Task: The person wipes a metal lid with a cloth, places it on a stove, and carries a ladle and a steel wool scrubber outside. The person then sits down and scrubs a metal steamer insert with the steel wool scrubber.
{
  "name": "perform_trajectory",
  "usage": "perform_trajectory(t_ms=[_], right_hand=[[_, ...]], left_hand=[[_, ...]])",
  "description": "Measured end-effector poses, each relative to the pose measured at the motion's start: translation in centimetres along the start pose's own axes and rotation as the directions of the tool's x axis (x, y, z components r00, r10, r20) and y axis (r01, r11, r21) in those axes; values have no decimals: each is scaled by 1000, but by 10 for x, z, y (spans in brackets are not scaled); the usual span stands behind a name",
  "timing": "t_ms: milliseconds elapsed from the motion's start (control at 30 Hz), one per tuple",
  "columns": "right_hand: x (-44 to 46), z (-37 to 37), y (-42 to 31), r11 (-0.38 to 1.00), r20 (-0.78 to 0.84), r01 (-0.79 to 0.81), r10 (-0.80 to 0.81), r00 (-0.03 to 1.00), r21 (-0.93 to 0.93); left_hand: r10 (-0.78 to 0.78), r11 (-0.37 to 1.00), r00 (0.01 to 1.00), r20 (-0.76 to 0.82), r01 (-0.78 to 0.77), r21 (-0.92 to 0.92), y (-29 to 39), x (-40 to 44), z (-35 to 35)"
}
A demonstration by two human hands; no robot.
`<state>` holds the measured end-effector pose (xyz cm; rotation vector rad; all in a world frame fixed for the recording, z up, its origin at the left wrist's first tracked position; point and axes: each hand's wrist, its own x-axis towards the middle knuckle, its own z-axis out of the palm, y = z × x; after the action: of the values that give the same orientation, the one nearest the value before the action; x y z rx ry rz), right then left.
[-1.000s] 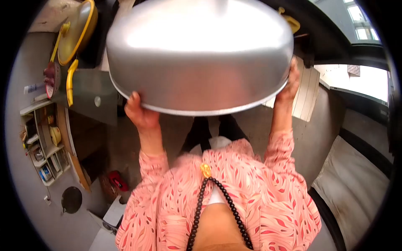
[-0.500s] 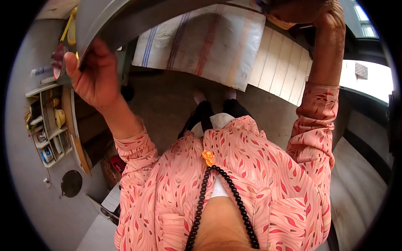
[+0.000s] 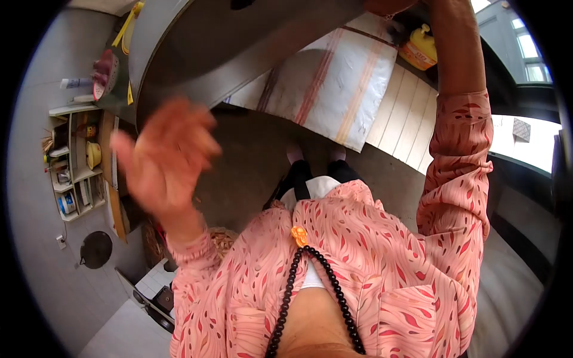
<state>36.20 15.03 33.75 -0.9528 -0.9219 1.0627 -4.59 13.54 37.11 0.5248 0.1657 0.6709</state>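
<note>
A large curved metal piece (image 3: 239, 56) with a pale grey outer side and a dark inner face spans the top of the head view. I cannot make out whether it is a lid or a pan. Just below its left rim is my left hand (image 3: 170, 152), blurred, fingers apart and holding nothing. My right hand (image 3: 391, 5) shows only in part at the top edge, beside the right end of the metal piece. Its fingers are hidden, so its grip does not show.
A striped plastic sheet (image 3: 322, 83) covers a surface ahead, beside white slatted boards (image 3: 406, 119). A yellow bottle (image 3: 421, 48) stands near my right forearm. At left are a wall shelf (image 3: 77, 164) with small goods and a dark round pan (image 3: 96, 249).
My left hand has let go of the metal piece's rim and moved down and right, opening. The metal piece now fills more of the view. My right hand has shifted up and left.
</note>
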Motion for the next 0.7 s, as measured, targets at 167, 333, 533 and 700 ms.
perform_trajectory(t_ms=[167,333,533,700], right_hand=[[44,8,-3,966,-21,90,-98,995,-241],[100,0,5,854,-93,174,-250,964,-490],[122,41,68,620,-169,239,-526,834,-747],[25,230,146,564,95,470,-567,818,-679]], left_hand=[[198,-670,668,717,-442,597,42,-5,69],[35,-766,903,428,-251,592,67,79,72],[24,-647,884,467,-343,681,76,114,73],[297,-503,865,403,-217,837,45,132,95]])
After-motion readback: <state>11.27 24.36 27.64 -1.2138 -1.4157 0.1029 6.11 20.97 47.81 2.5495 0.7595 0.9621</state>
